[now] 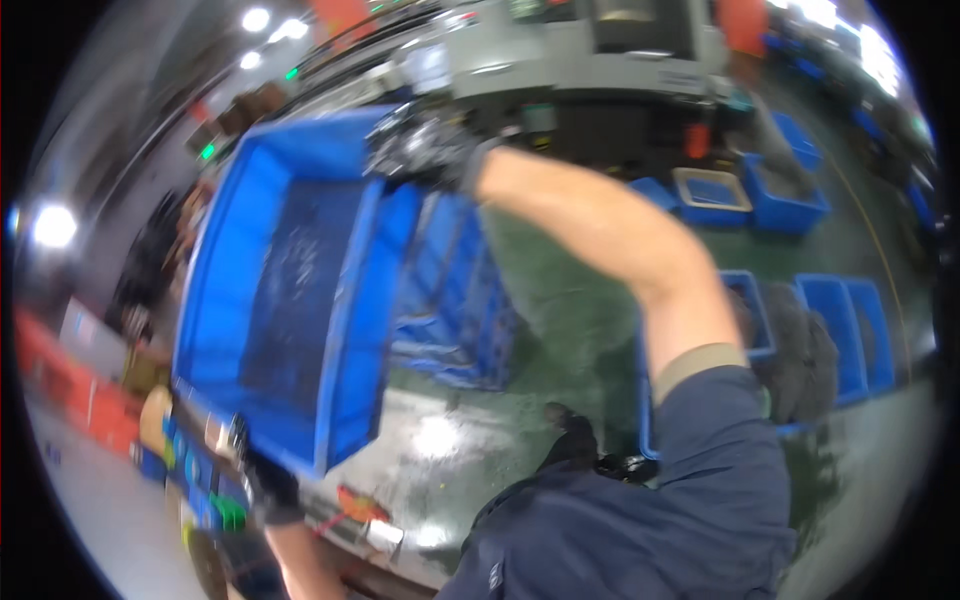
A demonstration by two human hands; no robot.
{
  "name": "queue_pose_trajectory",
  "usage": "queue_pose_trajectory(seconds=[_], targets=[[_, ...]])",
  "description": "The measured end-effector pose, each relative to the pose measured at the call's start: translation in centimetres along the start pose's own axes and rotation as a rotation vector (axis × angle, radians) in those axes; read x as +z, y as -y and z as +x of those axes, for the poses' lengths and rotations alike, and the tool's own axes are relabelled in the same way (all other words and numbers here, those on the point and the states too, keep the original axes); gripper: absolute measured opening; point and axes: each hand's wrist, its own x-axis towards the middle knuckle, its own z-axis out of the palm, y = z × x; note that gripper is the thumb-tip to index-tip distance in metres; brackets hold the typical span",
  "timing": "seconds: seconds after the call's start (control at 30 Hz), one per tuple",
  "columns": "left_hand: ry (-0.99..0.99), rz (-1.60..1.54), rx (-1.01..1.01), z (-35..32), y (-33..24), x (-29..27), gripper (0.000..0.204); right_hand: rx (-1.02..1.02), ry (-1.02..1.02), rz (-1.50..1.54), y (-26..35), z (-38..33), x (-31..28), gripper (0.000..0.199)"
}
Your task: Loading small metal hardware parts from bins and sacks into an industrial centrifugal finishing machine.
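Note:
A large blue plastic bin [340, 330] is held up tilted between my hands, its open side facing me. A dark, wet-looking film with some light specks covers its floor. At the bin's near end, my left hand [262, 480], in a dark glove, is closed on the rim. My right hand [425, 150], gloved in black with a shiny wet look, grips the far end with that arm stretched forward. Motion blur softens both sets of fingers. Just right of the bin and partly hidden by it stands a stack of blue bins [465, 300].
Several blue bins stand at right, one with grey material [800, 360] beside it. A beige-rimmed bin [712, 190] sits farther back. Ahead is a large grey machine [560, 55]. Cluttered shelving [200, 480] lies at lower left. The green floor [560, 270] shines as if wet.

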Motion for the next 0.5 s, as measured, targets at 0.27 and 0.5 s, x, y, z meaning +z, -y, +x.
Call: queue_pose_trajectory(seconds=[0.27,0.5], targets=[[0.044,-0.360,-0.138,10.5,0.4,15.9,0.056,-0.050,0.128,-0.566,-19.3,-1.8,3.4,0.019],[-0.023,-0.266,-0.145,18.2,0.6,23.3,0.049,0.242,0.499,-0.453,-26.7,-2.8,4.2,0.027]])
